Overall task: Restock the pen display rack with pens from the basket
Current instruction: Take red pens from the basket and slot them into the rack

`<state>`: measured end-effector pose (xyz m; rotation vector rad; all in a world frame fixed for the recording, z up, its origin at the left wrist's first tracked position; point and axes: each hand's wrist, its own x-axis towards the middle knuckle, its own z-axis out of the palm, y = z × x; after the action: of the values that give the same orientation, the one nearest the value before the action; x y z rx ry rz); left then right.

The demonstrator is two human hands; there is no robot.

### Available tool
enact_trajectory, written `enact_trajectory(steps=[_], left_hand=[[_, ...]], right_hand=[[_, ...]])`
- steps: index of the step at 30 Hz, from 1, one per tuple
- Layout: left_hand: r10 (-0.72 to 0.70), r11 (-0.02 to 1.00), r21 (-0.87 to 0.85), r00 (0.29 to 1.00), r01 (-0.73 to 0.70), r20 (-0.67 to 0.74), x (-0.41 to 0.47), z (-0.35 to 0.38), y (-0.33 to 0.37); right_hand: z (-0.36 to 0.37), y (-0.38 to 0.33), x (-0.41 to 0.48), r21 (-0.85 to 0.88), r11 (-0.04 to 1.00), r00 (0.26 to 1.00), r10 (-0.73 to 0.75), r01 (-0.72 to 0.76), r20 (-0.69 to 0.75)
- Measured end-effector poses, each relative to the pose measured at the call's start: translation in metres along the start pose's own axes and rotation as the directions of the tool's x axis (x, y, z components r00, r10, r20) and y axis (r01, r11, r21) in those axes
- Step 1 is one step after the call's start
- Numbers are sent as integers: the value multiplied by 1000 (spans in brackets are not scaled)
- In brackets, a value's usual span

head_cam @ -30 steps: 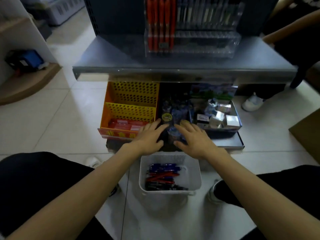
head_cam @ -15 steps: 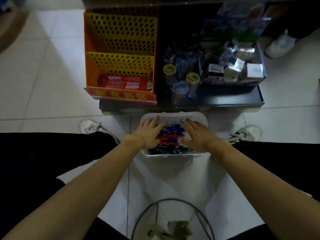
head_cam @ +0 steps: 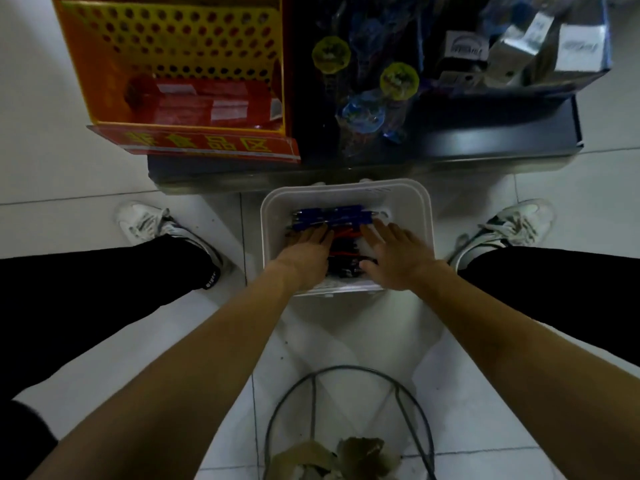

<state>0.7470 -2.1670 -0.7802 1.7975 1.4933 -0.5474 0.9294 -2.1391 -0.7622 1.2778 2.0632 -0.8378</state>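
Note:
A white plastic basket (head_cam: 408,199) stands on the tiled floor between my feet, holding several pens. Blue pens (head_cam: 332,216) lie along its far side, with red pens (head_cam: 346,233) and black pens (head_cam: 343,266) beneath and nearer me. My left hand (head_cam: 304,252) is inside the basket, palm down, fingers spread over the left end of the pens. My right hand (head_cam: 394,254) is also palm down in the basket, fingers spread over the right end. Neither hand visibly grips a pen. The pen display rack is out of view.
A low dark shelf (head_cam: 502,147) runs just beyond the basket, carrying an orange perforated bin (head_cam: 173,39), packaged toys (head_cam: 367,109) and small boxes (head_cam: 575,46). A wire wastebasket (head_cam: 346,427) with crumpled paper sits close below me. My shoes (head_cam: 149,220) flank the basket.
My view has tilted down from the upper shelf and rack to the floor. Both hands have dropped from the lower shelf's front edge into the basket, onto the pens.

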Motion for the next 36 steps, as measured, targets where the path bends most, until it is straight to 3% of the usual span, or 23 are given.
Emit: enact_trajectory(steps=[8, 15, 19, 24, 31, 36], left_hand=[[-29, 994, -110, 988, 13, -151, 29, 20, -10], [-158, 947, -307, 973, 99, -171, 41, 16, -18], [-177, 933, -338, 975, 124, -131, 40, 15, -20], [-252, 868, -478, 948, 134, -193, 37, 6, -20], [-146, 921, -374, 987, 112, -65, 37, 9, -12], [-94, 947, -313, 992, 65, -80, 37, 7, -16]], right_hand=[[8, 8, 15, 98, 994, 997, 40, -46, 68], [12, 9, 18, 227, 971, 997, 69, -72, 19], [8, 6, 16, 279, 956, 996, 94, -89, -6], [3, 4, 14, 299, 947, 992, 129, -119, -13], [3, 3, 13, 331, 934, 989, 148, -136, -13], [7, 3, 17, 344, 928, 990, 143, -141, 21]])
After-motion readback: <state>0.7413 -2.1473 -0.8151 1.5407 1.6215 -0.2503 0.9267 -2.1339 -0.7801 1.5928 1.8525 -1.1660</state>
